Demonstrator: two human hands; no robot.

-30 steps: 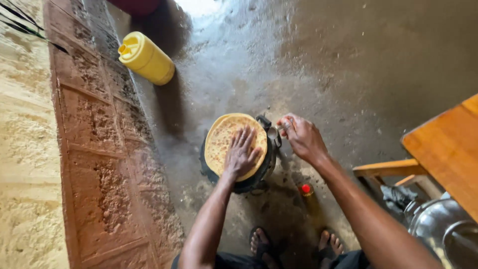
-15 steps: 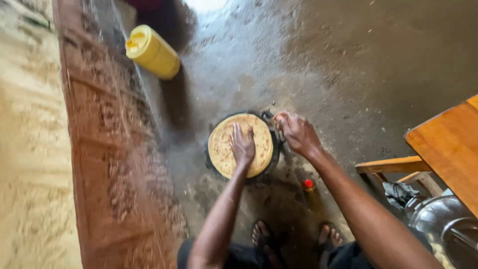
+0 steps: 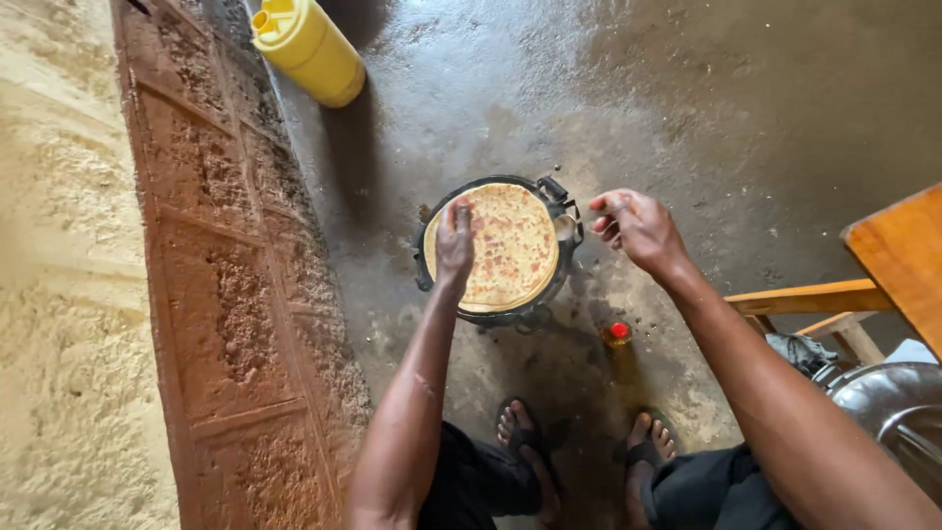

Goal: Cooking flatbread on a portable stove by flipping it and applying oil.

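Observation:
A round browned flatbread point(image 3: 515, 245) lies on a black pan point(image 3: 564, 211) that sits on a small stove on the concrete floor. My left hand point(image 3: 453, 240) rests flat on the flatbread's left edge, fingers pressing it. My right hand point(image 3: 633, 226) hovers just right of the pan, fingers loosely curled with nothing visible in them. A small bottle with a red cap point(image 3: 618, 339) stands on the floor in front of the pan, near my right forearm.
A yellow plastic jerrycan point(image 3: 309, 44) lies at the back by a carved reddish-brown wooden door point(image 3: 226, 294) along the left. A wooden stool point(image 3: 863, 285) and a metal pot point(image 3: 888, 412) are at the right. My sandalled feet point(image 3: 579, 451) are below.
My left hand has slid from the middle of the flatbread to its left edge. My right hand stays by the pan's right side. The view has shifted slightly.

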